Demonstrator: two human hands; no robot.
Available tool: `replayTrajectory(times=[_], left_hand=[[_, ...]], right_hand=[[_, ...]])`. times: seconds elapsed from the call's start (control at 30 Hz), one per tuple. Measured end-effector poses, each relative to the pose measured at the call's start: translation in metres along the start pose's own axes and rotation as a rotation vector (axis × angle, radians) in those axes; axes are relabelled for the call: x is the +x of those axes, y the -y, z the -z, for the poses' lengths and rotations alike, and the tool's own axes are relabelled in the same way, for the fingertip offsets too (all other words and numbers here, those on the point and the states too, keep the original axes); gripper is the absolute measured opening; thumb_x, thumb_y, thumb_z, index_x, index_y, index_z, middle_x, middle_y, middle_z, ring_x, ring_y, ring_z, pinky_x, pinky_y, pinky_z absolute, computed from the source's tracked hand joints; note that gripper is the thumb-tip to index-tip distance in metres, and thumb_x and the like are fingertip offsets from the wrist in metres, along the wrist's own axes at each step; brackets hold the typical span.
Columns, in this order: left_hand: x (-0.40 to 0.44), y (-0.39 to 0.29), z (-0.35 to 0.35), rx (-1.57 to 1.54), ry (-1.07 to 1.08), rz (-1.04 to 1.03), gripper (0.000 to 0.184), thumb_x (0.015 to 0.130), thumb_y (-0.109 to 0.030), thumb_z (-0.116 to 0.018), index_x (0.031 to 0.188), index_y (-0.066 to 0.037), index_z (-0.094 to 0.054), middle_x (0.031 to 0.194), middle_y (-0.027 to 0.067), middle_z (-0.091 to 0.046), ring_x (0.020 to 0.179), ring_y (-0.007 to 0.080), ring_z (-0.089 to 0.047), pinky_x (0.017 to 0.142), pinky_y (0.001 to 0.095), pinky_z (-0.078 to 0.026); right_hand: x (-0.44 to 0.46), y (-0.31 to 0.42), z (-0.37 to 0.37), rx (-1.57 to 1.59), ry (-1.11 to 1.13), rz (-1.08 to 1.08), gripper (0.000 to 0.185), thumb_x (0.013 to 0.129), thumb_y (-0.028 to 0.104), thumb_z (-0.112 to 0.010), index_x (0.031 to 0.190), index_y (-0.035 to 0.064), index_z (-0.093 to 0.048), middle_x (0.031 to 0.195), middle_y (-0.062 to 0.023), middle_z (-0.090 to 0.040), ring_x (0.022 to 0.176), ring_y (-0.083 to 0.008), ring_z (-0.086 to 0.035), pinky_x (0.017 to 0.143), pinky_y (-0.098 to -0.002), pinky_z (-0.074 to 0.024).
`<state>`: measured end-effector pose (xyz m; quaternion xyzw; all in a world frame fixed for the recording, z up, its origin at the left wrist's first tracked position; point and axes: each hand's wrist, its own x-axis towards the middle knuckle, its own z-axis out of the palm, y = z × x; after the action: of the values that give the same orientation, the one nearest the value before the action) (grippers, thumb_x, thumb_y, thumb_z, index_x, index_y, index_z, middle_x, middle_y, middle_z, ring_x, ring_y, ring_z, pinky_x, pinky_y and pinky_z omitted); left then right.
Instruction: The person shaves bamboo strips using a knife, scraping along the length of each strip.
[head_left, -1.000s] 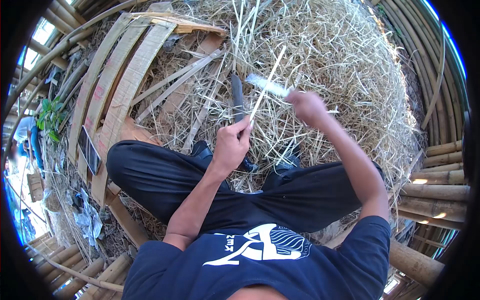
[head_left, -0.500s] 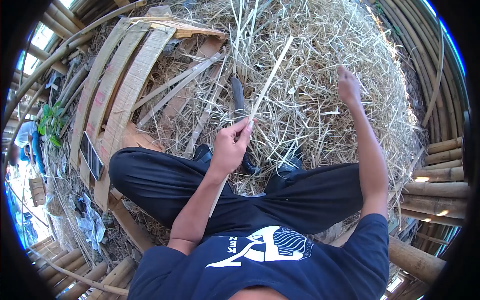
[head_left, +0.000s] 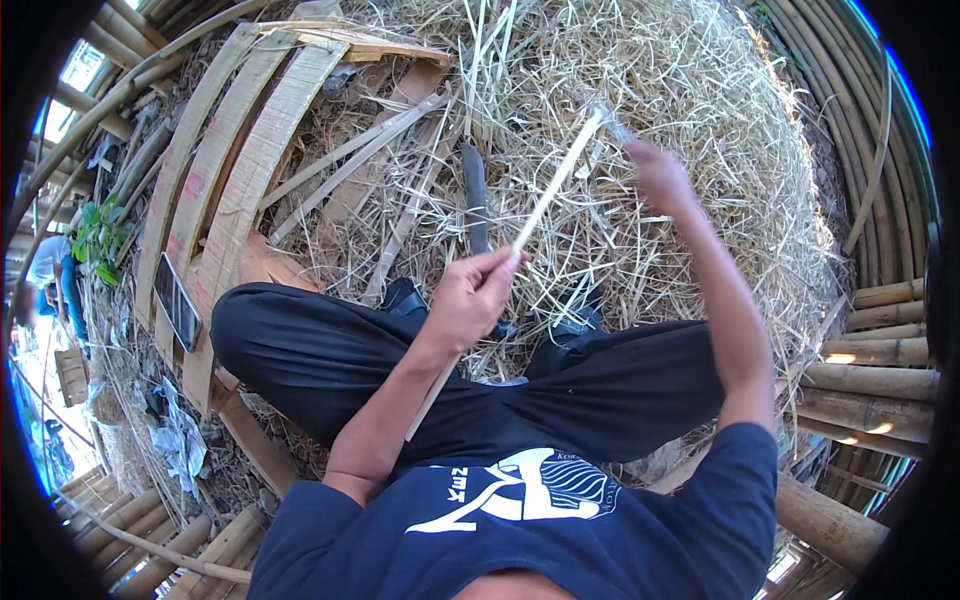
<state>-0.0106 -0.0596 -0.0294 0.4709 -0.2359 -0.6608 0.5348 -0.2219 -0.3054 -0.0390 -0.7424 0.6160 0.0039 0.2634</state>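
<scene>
My left hand (head_left: 474, 302) is closed around a thin, pale bamboo strip (head_left: 556, 190). One end of the strip points up and away to the right; the other runs back under my left forearm to my lap. Beyond it, my right hand (head_left: 660, 178) is closed on a knife (head_left: 613, 122), its blade blurred by motion and close to the strip's far end. Whether blade and strip touch, I cannot tell. A machete (head_left: 475, 190) with a dark blade lies on the shavings between my feet, its lower part partly hidden by my left hand.
Bamboo shavings (head_left: 690, 270) cover the ground before me. To the left stands a slatted wooden crate (head_left: 262, 150) with a phone (head_left: 178, 302) on it. Loose flat strips (head_left: 350, 165) lie beside the crate. Stacked bamboo poles (head_left: 868, 378) border the right. Another person (head_left: 58, 275) is far left.
My right hand has moved left, bringing the blurred blade close to the strip's far end. My left hand has shifted slightly right with the strip, whose tip now sits lower.
</scene>
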Motion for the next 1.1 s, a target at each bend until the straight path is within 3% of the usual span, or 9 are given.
replayTrajectory(times=[0.13, 0.23, 0.37, 0.57, 0.63, 0.73, 0.83, 0.93, 1.1], left_hand=[[0.008, -0.018, 0.006, 0.116, -0.146, -0.129, 0.024, 0.100, -0.013, -0.048, 0.117, 0.000, -0.060, 0.053, -0.0071, -0.041, 0.037, -0.0008, -0.034, 0.033, 0.0170, -0.027], [0.022, -0.008, 0.006, 0.044, -0.212, -0.149, 0.025, 0.100, -0.016, -0.050, 0.117, -0.001, -0.061, 0.056, -0.0060, -0.043, 0.037, -0.0005, -0.035, 0.033, 0.0169, -0.027], [0.024, 0.006, -0.007, 0.232, -0.113, -0.093, 0.027, 0.099, -0.018, -0.052, 0.118, -0.002, -0.062, 0.057, -0.0047, -0.046, 0.036, 0.0007, -0.037, 0.034, 0.0176, -0.029], [0.017, 0.003, -0.009, 0.079, -0.020, 0.072, 0.027, 0.100, -0.020, -0.051, 0.118, -0.003, -0.061, 0.059, -0.0039, -0.048, 0.037, 0.0007, -0.039, 0.035, 0.0170, -0.030], [0.020, 0.005, -0.002, 0.099, 0.015, 0.114, 0.026, 0.100, -0.020, -0.050, 0.117, -0.003, -0.061, 0.061, -0.0047, -0.048, 0.038, 0.0003, -0.038, 0.035, 0.0169, -0.029], [0.023, 0.010, -0.001, 0.181, -0.060, -0.001, 0.025, 0.100, -0.019, -0.050, 0.115, -0.003, -0.061, 0.061, -0.0058, -0.047, 0.040, -0.0004, -0.035, 0.036, 0.0173, -0.026], [0.031, 0.017, 0.006, 0.186, -0.123, -0.147, 0.024, 0.100, -0.018, -0.051, 0.114, -0.002, -0.061, 0.059, -0.0067, -0.045, 0.042, -0.0004, -0.032, 0.038, 0.0180, -0.023], [0.030, 0.017, 0.011, 0.171, -0.113, -0.149, 0.022, 0.098, -0.014, -0.052, 0.110, 0.002, -0.062, 0.061, -0.0067, -0.044, 0.050, 0.0002, -0.034, 0.044, 0.0192, -0.027], [0.028, 0.017, 0.008, 0.297, -0.155, -0.218, 0.020, 0.097, -0.011, -0.053, 0.106, 0.003, -0.064, 0.062, -0.0064, -0.045, 0.055, 0.0010, -0.036, 0.048, 0.0204, -0.030]], right_hand=[[0.023, -0.043, 0.027, 0.056, -0.149, -0.068, 0.041, 0.100, 0.037, -0.040, 0.111, 0.0046, -0.064, 0.070, -0.0048, -0.060, 0.055, -0.0102, -0.049, 0.051, -0.0233, -0.0395], [-0.010, 0.007, 0.000, 0.430, -0.089, 0.012, 0.052, 0.097, 0.053, -0.040, 0.088, 0.0057, -0.061, 0.056, 0.0037, -0.042, 0.049, -0.0066, -0.038, 0.044, -0.0232, -0.0282], [-0.061, 0.062, -0.034, 0.948, 0.385, 0.109, 0.032, 0.095, 0.037, -0.057, 0.093, 0.0050, -0.060, 0.053, 0.0076, -0.038, 0.040, -0.0040, -0.034, 0.036, -0.0209, -0.0252], [-0.056, 0.066, -0.028, 1.119, 0.254, 0.037, 0.024, 0.092, 0.025, -0.065, 0.084, 0.0058, -0.053, 0.054, 0.0061, -0.042, 0.038, -0.0033, -0.034, 0.035, -0.0214, -0.0253], [-0.048, 0.057, -0.027, 1.042, 0.257, 0.078, 0.027, 0.094, 0.029, -0.061, 0.088, 0.0037, -0.055, 0.056, 0.0035, -0.044, 0.042, -0.0056, -0.038, 0.038, -0.0253, -0.0297], [-0.066, 0.066, -0.025, 0.355, 0.160, 0.266, 0.041, 0.099, 0.040, -0.047, 0.095, -0.0002, -0.057, 0.062, -0.0039, -0.052, 0.054, -0.0123, -0.048, 0.050, -0.0352, -0.0370], [-0.089, 0.069, -0.034, 0.112, 0.220, 0.521, 0.038, 0.101, 0.033, -0.042, 0.084, 0.0002, -0.051, 0.057, -0.0181, -0.051, 0.051, -0.0358, -0.051, 0.052, -0.0462, -0.0383], [-0.096, 0.067, -0.045, 0.002, 0.181, 0.679, 0.038, 0.101, 0.032, -0.041, 0.079, 0.0011, -0.047, 0.055, -0.0214, -0.048, 0.055, -0.0426, -0.050, 0.053, -0.0499, -0.0374], [-0.089, 0.063, -0.041, -0.007, 0.221, 0.714, 0.033, 0.100, 0.029, -0.043, 0.082, 0.0018, -0.045, 0.057, -0.0210, -0.047, 0.055, -0.0421, -0.049, 0.052, -0.0479, -0.0363]])
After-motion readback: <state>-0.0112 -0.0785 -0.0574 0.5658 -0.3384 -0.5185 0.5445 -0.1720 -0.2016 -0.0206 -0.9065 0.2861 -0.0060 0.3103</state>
